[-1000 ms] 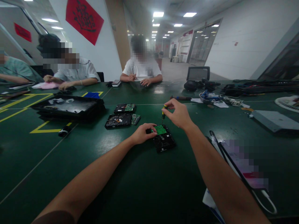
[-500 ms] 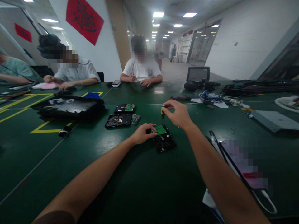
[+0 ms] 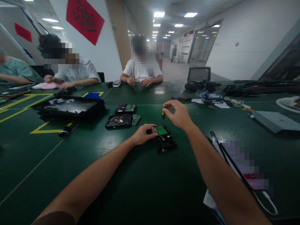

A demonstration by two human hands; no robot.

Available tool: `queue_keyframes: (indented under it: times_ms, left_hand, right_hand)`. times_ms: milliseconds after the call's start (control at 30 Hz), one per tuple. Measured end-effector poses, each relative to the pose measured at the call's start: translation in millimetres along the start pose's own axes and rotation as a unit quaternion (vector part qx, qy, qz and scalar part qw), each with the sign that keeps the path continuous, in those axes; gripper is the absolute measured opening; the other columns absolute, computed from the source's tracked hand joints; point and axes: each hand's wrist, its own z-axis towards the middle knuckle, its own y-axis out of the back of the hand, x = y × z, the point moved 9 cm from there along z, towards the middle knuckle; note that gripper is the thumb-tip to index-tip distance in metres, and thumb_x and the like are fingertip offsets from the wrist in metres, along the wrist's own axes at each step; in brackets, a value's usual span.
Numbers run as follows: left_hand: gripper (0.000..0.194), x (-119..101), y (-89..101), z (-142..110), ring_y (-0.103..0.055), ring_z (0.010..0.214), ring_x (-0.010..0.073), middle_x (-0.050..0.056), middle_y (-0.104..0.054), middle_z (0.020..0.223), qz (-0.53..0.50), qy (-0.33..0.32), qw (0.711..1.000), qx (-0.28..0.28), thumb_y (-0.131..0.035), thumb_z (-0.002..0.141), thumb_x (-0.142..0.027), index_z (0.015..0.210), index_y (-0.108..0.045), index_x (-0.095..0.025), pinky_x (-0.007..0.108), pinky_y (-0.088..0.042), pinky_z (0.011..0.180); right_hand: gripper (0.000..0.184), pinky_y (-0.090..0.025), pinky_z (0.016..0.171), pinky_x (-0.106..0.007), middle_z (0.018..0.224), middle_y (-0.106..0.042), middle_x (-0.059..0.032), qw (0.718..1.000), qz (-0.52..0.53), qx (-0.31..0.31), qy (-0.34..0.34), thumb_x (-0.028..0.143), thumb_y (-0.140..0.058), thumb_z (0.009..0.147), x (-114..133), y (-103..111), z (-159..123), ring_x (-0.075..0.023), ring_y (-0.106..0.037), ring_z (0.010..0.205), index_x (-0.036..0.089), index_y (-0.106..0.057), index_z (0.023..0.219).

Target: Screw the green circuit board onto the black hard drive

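A black hard drive [image 3: 164,143] lies on the green table in front of me, its green circuit board [image 3: 161,130] facing up at the far end. My left hand [image 3: 145,133] is closed on the drive's left edge, fingertips resting at the board. In my right hand [image 3: 177,112] a small yellow-and-black screwdriver [image 3: 163,112] is pinched by its handle. It stands upright, with its thin shaft pointing down to the board's far right corner. Whether the tip sits in a screw is too small to tell.
Two more hard drives, a nearer one [image 3: 118,121] and a farther one [image 3: 125,108], lie left with a loose circuit board [image 3: 136,119]. A black tray [image 3: 70,107] stands farther left. At right are a phone-like device [image 3: 241,162] and a grey metal box [image 3: 276,122]. Several people sit opposite.
My hands, the screwdriver and the hard drive keep almost the same places. Across the table, a person's hand has lowered slightly.
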Motion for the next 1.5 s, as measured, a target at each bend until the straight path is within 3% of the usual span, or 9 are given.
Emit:
queue_keyframes:
  times_ms: [200, 400, 633, 900, 1133, 1333, 1500]
  left_hand:
    - [0.015, -0.8, -0.2, 0.2, -0.06, 0.125, 0.0268, 0.009, -0.069, 0.126, 0.0, -0.001, 1.0, 0.001, -0.073, 0.085, -0.032, 0.096, -0.072, -0.021, 0.046, -0.043, 0.107]
    - [0.015, 0.4, -1.0, 0.0, -0.061, 0.123, 0.026, 0.009, -0.069, 0.127, 0.005, -0.008, 1.0, -0.002, -0.072, 0.086, -0.033, 0.095, -0.072, -0.021, 0.045, -0.043, 0.106]
    - [0.016, 0.5, -0.6, -0.4, -0.06, 0.125, 0.0263, 0.009, -0.069, 0.127, 0.003, -0.008, 1.0, 0.001, -0.072, 0.086, -0.034, 0.097, -0.072, -0.021, 0.046, -0.042, 0.107]
    - [0.016, 3.3, -0.9, -0.2, -0.061, 0.124, 0.0272, 0.009, -0.067, 0.129, 0.009, 0.005, 1.0, 0.001, -0.072, 0.085, -0.034, 0.096, -0.072, -0.022, 0.047, -0.043, 0.107]
    - [0.015, -2.8, 0.6, 0.0, -0.061, 0.124, 0.0262, 0.008, -0.07, 0.125, 0.003, -0.009, 1.0, 0.0, -0.072, 0.086, -0.032, 0.096, -0.071, -0.021, 0.046, -0.043, 0.107]
    - [0.014, -0.6, -0.2, 0.3, -0.061, 0.124, 0.0269, 0.009, -0.068, 0.128, 0.008, 0.002, 1.0, 0.002, -0.072, 0.085, -0.032, 0.095, -0.072, -0.022, 0.046, -0.043, 0.107]
    - [0.014, -3.6, 0.0, 0.2, -0.06, 0.125, 0.0271, 0.008, -0.071, 0.123, 0.005, -0.007, 1.0, 0.001, -0.072, 0.086, -0.032, 0.095, -0.072, -0.022, 0.046, -0.043, 0.107]
  right_hand:
    - [0.013, -0.055, 0.088, -0.044, 0.1, -0.07, -0.006, 0.999, 0.026, -0.005, -0.024, 0.033, -0.065, 0.088, -5.7, 0.7, 0.1, -0.0237, -0.066, 0.095, 0.024, -0.063, 0.097]
    - [0.014, -0.055, 0.089, -0.043, 0.102, -0.068, -0.0066, 1.0, 0.003, 0.0, 0.012, 0.03, -0.064, 0.089, 0.8, -0.1, 0.1, -0.0226, -0.065, 0.095, 0.024, -0.065, 0.101]
    - [0.014, -0.056, 0.087, -0.044, 0.1, -0.07, -0.0057, 0.999, 0.024, -0.011, -0.018, 0.033, -0.067, 0.087, -5.5, 1.5, 0.1, -0.0233, -0.066, 0.094, 0.024, -0.063, 0.097]
    - [0.015, -0.056, 0.089, -0.044, 0.103, -0.07, -0.006, 1.0, 0.015, 0.003, 0.006, 0.027, -0.064, 0.087, -0.6, 0.0, 0.1, -0.0227, -0.067, 0.093, 0.024, -0.067, 0.102]
    - [0.015, -0.057, 0.087, -0.044, 0.097, -0.071, -0.0051, 0.999, 0.025, -0.005, -0.02, 0.034, -0.067, 0.087, -6.2, 0.4, 0.3, -0.0223, -0.068, 0.088, 0.023, -0.065, 0.097]
    - [0.016, -0.055, 0.091, -0.045, 0.105, -0.071, -0.0061, 1.0, 0.011, 0.006, -0.005, 0.028, -0.065, 0.087, -1.5, -0.7, 0.7, -0.0235, -0.067, 0.096, 0.025, -0.067, 0.102]
    - [0.014, -0.057, 0.087, -0.044, 0.1, -0.071, -0.0059, 0.999, 0.022, -0.004, -0.027, 0.032, -0.067, 0.086, -6.0, 2.1, 0.6, -0.024, -0.067, 0.093, 0.024, -0.064, 0.096]
